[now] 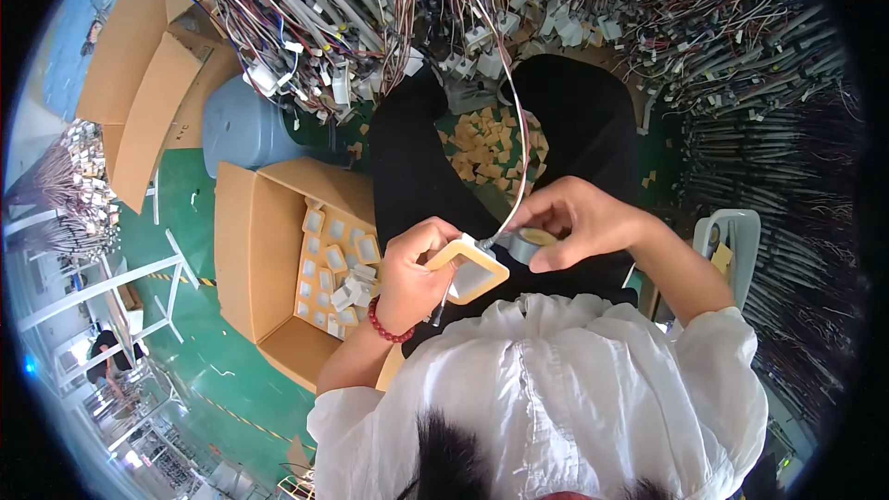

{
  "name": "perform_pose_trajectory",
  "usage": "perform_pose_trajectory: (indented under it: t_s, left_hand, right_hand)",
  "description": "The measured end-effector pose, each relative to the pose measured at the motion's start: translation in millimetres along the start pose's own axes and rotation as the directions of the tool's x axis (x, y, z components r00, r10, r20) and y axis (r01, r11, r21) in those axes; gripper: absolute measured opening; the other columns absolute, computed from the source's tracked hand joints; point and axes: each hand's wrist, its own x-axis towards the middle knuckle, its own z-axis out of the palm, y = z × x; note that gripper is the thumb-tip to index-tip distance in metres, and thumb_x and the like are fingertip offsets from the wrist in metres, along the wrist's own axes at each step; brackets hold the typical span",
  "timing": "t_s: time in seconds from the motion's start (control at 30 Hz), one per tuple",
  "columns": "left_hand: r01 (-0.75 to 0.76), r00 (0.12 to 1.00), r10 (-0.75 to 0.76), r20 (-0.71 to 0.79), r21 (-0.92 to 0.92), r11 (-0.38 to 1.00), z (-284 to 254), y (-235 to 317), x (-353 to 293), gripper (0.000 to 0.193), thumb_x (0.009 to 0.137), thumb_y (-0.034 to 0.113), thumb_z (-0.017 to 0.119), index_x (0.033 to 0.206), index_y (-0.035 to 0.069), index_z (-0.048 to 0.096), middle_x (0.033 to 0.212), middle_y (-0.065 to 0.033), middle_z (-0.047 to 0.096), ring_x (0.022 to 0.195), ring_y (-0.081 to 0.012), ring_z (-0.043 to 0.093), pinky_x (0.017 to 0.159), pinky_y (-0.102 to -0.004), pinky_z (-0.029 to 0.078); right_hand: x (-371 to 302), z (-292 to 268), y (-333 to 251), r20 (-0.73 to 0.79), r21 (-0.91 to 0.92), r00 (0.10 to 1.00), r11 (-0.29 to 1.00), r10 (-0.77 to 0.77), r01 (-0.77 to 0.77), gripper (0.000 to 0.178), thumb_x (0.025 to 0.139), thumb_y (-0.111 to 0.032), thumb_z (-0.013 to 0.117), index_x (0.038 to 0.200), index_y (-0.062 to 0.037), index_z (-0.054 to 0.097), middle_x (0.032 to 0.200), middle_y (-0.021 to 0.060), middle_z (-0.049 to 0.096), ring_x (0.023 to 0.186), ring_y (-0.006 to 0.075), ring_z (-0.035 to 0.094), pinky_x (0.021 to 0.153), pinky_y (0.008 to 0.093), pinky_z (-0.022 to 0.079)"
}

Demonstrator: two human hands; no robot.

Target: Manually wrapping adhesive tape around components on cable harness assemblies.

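My left hand (414,268) grips a square white frame with a yellowish rim (497,280) and a grey middle, held tilted above my lap. A thin pale cable (527,143) joins the frame's upper edge and runs up toward the hanging wire bundles. Close beside it, my right hand (588,222) has its fingers and thumb curled around a small silver roll of tape (530,245) with a yellowish core. The roll sits near the cable's lower end, and the fingertips behind it are partly hidden.
An open cardboard box (243,259) at left holds several similar square pieces. Behind it stand a blue-grey bin (243,125) and another carton (130,65). Wire bundles (741,28) crowd the far side and right. Yellowish scraps (486,143) lie between my legs; a white tray (744,231) stands at right.
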Motion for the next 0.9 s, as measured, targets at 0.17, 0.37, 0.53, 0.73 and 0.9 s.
perform_pose_trajectory:
  t_s: [0.17,0.37,0.53,0.73,0.9]
  left_hand:
    - [-0.046,0.997,0.057,-0.045,0.218,0.975,8,12,5,0.013,0.076,-0.007,0.067,0.076,-0.001,0.056,0.070,-0.0051,0.055,0.060,-0.0079,0.048,0.055,-0.0232,0.040]
    - [0.261,0.961,-0.218,0.168,-0.307,0.915,6,-10,-2,0.013,0.084,0.005,0.068,0.088,0.003,0.056,0.086,-0.0011,0.062,0.077,-0.0059,0.057,0.070,-0.0228,0.047]
    - [0.214,0.972,-0.175,0.158,-0.279,0.936,6,-8,-4,0.016,0.085,0.006,0.068,0.084,0.004,0.053,0.087,-0.0029,0.063,0.078,-0.0062,0.057,0.070,-0.0225,0.046]
    - [0.202,0.979,-0.185,0.089,-0.254,0.946,5,-11,-3,0.020,0.080,0.004,0.072,0.080,0.004,0.052,0.076,0.0024,0.055,0.069,-0.0027,0.046,0.065,-0.0195,0.042]
    - [-0.251,0.966,0.257,0.025,0.323,0.912,13,1,11,0.028,0.073,-0.009,0.064,0.096,0.006,0.065,0.076,-0.0046,0.060,0.065,-0.0154,0.062,0.057,-0.0274,0.049]
  right_hand:
    - [-6,15,-12,0.016,0.612,0.989,0.781,0.147,-0.126,0.089,0.090,-0.068,0.023,0.107,0.0096,0.061,0.074,0.0214,0.066,0.046,0.0221,0.059,0.045,0.0274,0.048]
    - [14,1,12,-0.224,0.246,0.965,0.951,-0.134,0.189,0.054,0.078,-0.031,0.066,0.122,-0.0026,0.052,0.125,0.0086,0.049,0.116,0.0199,0.048,0.092,0.0341,0.046]
    - [29,-7,9,0.131,0.092,0.989,0.994,-0.064,0.053,0.051,0.080,-0.020,0.073,0.125,-0.0012,0.055,0.110,0.0056,0.059,0.103,0.0158,0.053,0.089,0.0318,0.047]
    - [22,-7,4,0.095,-0.239,0.956,0.926,-0.278,0.293,0.023,0.076,-0.009,0.069,0.098,-0.0025,0.064,0.098,0.0076,0.062,0.095,0.0211,0.058,0.090,0.0338,0.043]
    - [19,-3,13,-0.036,-0.199,0.975,0.958,-0.219,0.208,0.016,0.079,-0.010,0.065,0.092,-0.0004,0.064,0.088,0.0061,0.063,0.082,0.0155,0.060,0.075,0.0281,0.048]
